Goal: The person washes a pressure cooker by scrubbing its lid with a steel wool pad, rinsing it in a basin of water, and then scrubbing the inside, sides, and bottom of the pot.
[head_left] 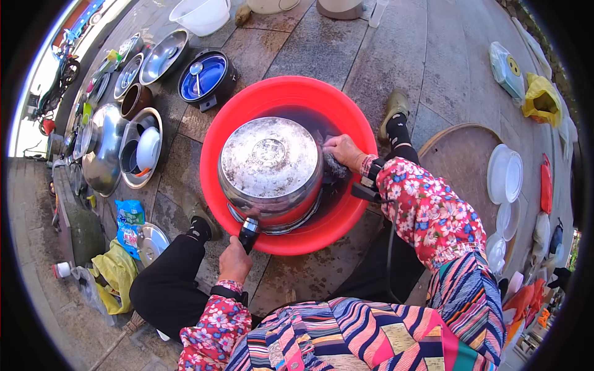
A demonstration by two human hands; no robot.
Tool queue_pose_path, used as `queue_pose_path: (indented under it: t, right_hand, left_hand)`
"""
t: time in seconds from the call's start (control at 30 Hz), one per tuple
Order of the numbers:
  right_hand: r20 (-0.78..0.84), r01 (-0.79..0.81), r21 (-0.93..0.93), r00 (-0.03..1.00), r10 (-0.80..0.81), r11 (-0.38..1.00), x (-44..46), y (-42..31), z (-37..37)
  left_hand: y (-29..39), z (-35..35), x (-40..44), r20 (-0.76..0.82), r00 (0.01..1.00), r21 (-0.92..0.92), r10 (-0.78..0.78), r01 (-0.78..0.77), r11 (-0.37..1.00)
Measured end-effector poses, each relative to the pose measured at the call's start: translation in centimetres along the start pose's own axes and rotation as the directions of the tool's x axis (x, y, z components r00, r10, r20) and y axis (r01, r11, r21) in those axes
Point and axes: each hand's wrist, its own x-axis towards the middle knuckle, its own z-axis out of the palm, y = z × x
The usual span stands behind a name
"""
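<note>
A metal pot [270, 162] sits upside down in a large red basin [291, 246], its stained base facing up. My left hand [235, 263] is closed round the pot's black handle [249, 234] at the near rim of the basin. On the pot's right side, my right hand [345, 152] grips a dark grey scouring pad [335, 167] close to the pot wall. Part of the pad is hidden under my fingers. Dark water [309, 123] shows in the basin around the pot.
At the left stand a black pot with a blue inside [207, 77], metal bowls [164, 57] and a large steel wok or lid [103, 148]. A round wooden board [455, 154] with plastic containers [504, 173] is at the right. A white tub [201, 15] stands behind.
</note>
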Motion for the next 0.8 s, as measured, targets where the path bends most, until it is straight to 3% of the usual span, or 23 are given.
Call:
queue_pose_path:
  t: [0.03, 0.1, 0.2, 0.3, 0.47, 0.6, 0.63, 0.73, 0.8]
  right_hand:
    - [0.06, 0.004, 0.011, 0.998, -0.005, 1.0, -1.6, 0.0, -0.7]
    - [0.069, -0.293, 0.241, 0.956, 0.285, 0.925, -2.8, -2.9, -2.3]
    - [-0.051, 0.05, 0.126, 0.998, -0.044, 0.991, -2.6, -7.9, -2.7]
    - [-0.007, 0.223, -0.126, 0.974, -0.226, 0.967, -1.9, -9.8, -1.3]
    - [0.116, 0.003, 0.078, 0.993, -0.012, 0.997, 4.1, -8.4, -2.1]
    - [0.077, 0.123, -0.017, 0.99, -0.121, 0.992, 1.8, -8.5, -1.9]
    - [0.121, 0.08, 0.059, 0.989, -0.087, 0.995, 0.1, -9.1, -2.0]
    - [0.138, 0.183, 0.004, 0.974, -0.181, 0.983, -3.8, -11.0, -1.5]
    - [0.121, 0.234, -0.185, 0.969, -0.214, 0.954, -2.1, -11.1, -1.4]
  left_hand:
    - [0.0, 0.0, 0.3, -0.01, 1.0, -0.017, 0.008, -0.008, 1.0]
    - [-0.6, 0.4, 0.4, 0.008, 1.0, -0.045, 0.017, -0.017, 0.999]
    - [-0.9, 0.6, 0.6, 0.001, 0.999, -0.05, 0.039, -0.039, 0.998]
    - [-0.8, 0.3, 0.4, -0.008, 0.999, -0.065, 0.036, -0.037, 0.997]
    - [-0.6, -0.2, 0.3, 0.024, 0.999, -0.088, 0.027, -0.025, 0.996]
    - [-0.9, -0.3, 0.4, -0.018, 0.998, -0.048, 0.055, -0.055, 0.997]
    - [-0.8, -0.6, 0.4, -0.021, 0.998, -0.047, 0.052, -0.053, 0.998]
    - [-0.7, 0.0, 0.3, -0.03, 0.997, -0.045, 0.069, -0.07, 0.997]
    - [-0.8, 0.1, 0.4, -0.028, 0.997, -0.038, 0.067, -0.068, 0.997]
